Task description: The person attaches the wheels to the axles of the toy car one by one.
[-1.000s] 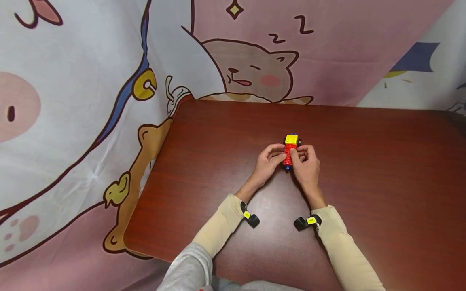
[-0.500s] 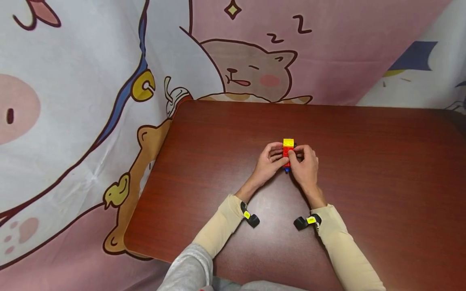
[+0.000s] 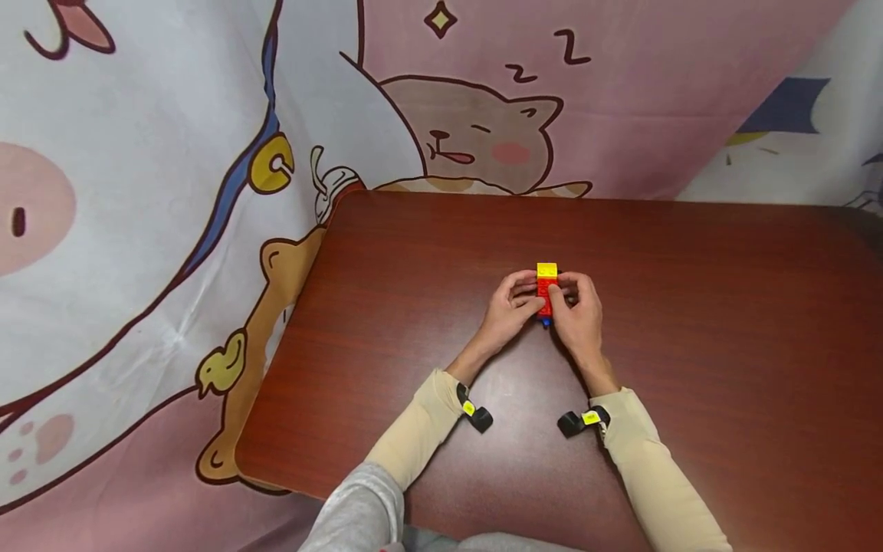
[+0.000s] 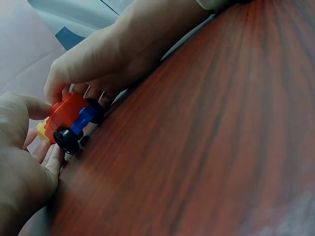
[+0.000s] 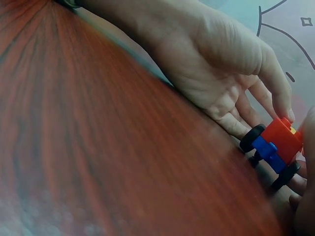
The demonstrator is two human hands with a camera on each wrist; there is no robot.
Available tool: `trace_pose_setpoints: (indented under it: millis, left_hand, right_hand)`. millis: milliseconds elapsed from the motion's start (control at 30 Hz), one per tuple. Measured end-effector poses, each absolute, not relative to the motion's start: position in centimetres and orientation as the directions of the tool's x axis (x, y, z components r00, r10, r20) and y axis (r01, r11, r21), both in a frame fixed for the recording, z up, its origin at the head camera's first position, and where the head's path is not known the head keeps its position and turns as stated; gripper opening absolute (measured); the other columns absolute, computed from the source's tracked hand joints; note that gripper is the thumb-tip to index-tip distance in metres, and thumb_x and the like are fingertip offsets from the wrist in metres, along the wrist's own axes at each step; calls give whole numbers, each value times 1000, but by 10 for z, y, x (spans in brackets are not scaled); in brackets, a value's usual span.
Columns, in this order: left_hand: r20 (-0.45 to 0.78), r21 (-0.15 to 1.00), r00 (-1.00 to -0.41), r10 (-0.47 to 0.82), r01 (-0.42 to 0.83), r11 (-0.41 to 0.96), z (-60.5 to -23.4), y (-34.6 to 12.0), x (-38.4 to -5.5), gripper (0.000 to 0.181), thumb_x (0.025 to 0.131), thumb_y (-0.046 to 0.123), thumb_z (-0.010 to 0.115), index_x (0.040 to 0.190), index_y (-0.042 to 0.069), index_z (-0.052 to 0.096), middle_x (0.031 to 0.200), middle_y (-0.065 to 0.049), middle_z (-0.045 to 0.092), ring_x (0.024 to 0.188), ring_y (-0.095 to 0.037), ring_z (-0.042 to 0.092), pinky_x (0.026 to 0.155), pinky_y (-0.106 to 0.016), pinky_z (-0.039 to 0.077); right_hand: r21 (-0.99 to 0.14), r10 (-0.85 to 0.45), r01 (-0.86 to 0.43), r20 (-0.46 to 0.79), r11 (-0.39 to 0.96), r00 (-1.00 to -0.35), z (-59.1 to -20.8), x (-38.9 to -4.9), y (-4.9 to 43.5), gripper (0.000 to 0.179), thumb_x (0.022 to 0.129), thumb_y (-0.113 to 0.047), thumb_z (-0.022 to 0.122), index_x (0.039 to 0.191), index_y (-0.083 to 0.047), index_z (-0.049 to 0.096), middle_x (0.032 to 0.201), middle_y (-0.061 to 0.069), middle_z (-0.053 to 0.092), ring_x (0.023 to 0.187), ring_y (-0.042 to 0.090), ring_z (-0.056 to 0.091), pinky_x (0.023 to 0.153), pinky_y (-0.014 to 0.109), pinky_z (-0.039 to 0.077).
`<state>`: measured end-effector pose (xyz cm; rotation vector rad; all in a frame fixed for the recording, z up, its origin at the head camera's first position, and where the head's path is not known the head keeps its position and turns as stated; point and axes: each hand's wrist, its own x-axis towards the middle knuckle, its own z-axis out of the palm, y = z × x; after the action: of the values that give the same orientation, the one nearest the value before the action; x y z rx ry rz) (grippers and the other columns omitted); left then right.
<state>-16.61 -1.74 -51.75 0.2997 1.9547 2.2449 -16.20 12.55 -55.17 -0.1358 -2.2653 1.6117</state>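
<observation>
Between the two hands is a toy block car [image 3: 545, 287], built of red bricks with a yellow brick [image 3: 547, 271] at its far end. In the left wrist view its blue axle piece [image 4: 83, 119] and black wheels [image 4: 66, 141] show under the red bricks. My left hand [image 3: 507, 310] holds the car's left side, thumb on the red bricks. From the other side my right hand [image 3: 579, 316] grips it, its thumb also on top. The wheels sit close over the table in the right wrist view, where the red end [image 5: 283, 138] faces the camera. Fingers hide the far wheels.
The brown wooden table [image 3: 690, 330] spreads around both hands, its left edge running beside a cartoon-printed cloth [image 3: 159, 253]. The same kind of cloth hangs behind the back edge. A black wrist camera [image 3: 480, 418] juts inward from the left wrist, another [image 3: 569, 424] from the right.
The toy car has shifted slightly toward the person and straightened. Its far wheels and blue studs, visible a second ago, are now mostly hidden. Both hands keep their hold.
</observation>
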Motion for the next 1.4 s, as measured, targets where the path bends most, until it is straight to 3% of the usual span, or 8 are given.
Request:
trace_pose_setpoints:
  millis: [433,667,933,1233,1333,1400]
  left_hand:
    - [48,990,-957,284,8,-141,-525,-13,-164,51,89,-10,64,136,-12,45,134,-33,50,125,-46,52,98,-25,52]
    - [42,993,-961,273,10,-119,-543,-28,-168,52,90,-8,66,138,-9,45,135,-30,49,126,-42,51,103,-34,50]
    - [30,995,-977,211,10,-98,-558,-50,-164,49,91,-4,67,136,-5,49,132,-26,51,122,-35,54,97,-24,51]
    - [24,993,-991,132,8,-118,-559,-52,-171,47,93,-2,65,137,-4,49,135,-27,51,126,-40,51,102,-31,49]
    - [13,997,-992,125,4,-72,-552,-48,-175,43,96,6,64,136,-1,51,133,-24,53,125,-37,54,103,-33,49]
    - [44,998,-989,144,50,36,-543,-51,-177,44,97,12,64,137,0,50,134,-23,54,125,-36,54,105,-38,48]
  right_hand:
    - [-933,334,-102,223,344,-916,-558,-155,127,24,94,-11,65,115,0,60,107,17,62,83,4,51,75,14,42]
    - [-941,310,-117,220,318,-925,-565,-157,112,22,94,-10,65,113,0,59,105,18,61,84,10,53,74,13,42]
    - [-946,260,-114,197,302,-945,-574,-159,92,22,95,-14,65,112,-1,60,103,14,63,84,16,55,73,13,43]
    - [-955,249,-102,174,277,-953,-570,-172,87,20,95,-13,65,110,-2,61,101,13,63,81,12,54,72,15,44]
    - [-963,267,-116,181,242,-946,-565,-178,96,21,96,-14,65,111,-1,61,101,14,63,82,12,54,73,15,43]
    - [-958,274,-138,207,252,-939,-559,-180,110,22,96,-14,64,113,0,61,104,16,63,87,16,56,77,19,44]
